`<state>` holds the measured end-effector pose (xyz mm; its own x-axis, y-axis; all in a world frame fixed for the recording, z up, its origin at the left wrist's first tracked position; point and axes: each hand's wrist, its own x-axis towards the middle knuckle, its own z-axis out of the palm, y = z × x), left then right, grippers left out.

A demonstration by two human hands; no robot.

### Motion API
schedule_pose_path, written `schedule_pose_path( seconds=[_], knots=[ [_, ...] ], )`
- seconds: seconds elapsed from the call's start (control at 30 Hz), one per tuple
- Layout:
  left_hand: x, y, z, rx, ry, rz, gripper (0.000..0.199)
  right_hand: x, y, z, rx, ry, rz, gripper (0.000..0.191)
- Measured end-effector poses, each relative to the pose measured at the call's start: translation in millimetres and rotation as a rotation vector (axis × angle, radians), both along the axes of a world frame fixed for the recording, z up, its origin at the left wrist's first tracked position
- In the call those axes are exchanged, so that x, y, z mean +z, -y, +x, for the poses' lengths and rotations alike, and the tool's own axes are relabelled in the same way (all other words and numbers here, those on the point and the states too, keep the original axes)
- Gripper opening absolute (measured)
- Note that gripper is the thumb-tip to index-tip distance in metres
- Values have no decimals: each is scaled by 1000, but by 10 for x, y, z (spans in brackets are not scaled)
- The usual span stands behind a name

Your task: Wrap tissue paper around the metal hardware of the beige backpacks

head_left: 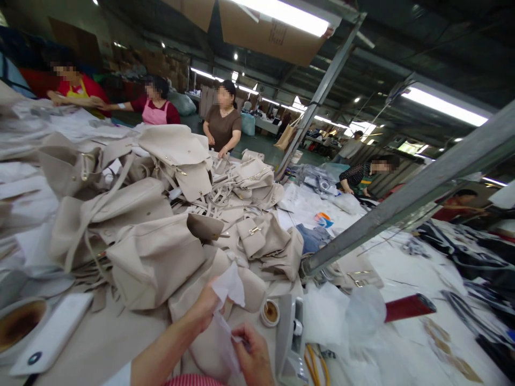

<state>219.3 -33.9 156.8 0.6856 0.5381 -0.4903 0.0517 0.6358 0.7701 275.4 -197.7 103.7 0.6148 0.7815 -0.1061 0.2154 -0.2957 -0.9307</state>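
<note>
In the head view, my left hand (207, 306) is closed on a thin white sheet of paper (232, 284), crumpled and partly draped over the fingers. The lower part of this sheet hangs down to my right hand (254, 351), whose thumb and fingers pinch its edge. Beneath both hands lies a beige bag (197, 284), soft and partly hidden by my arm. Just beyond it a larger beige bag (156, 260) slumps on the pile, and another bag with a gold clasp (255, 231) lies to the right.
A small cup of brown stuff (270, 312) stands beside a grey-white device (290, 338). To the left are a bowl (20, 327) and a white phone-like slab (54, 332). A slanting metal post (402, 209) crosses the right side. Several people work around the tables.
</note>
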Motion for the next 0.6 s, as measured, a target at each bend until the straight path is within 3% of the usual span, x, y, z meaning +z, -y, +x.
schedule_pose_path(
  seconds=[0.13, 0.4, 0.5, 0.6],
  knots=[
    [22, -37, -4, 19, 34, -64, 40, -21, 19, -39, 28, -34, 16, 30],
    [-11, -48, -39, 9, 69, -162, 28, 203, 15, -14, 150, 59, 12, 27],
    [-5, -189, -73, 34, 75, -152, 27, 116, 97, 30, 161, 142, -36, 25],
    [25, -401, -128, 98, 100, -103, 36, -135, 315, 131, 144, 128, -122, 26]
  ],
)
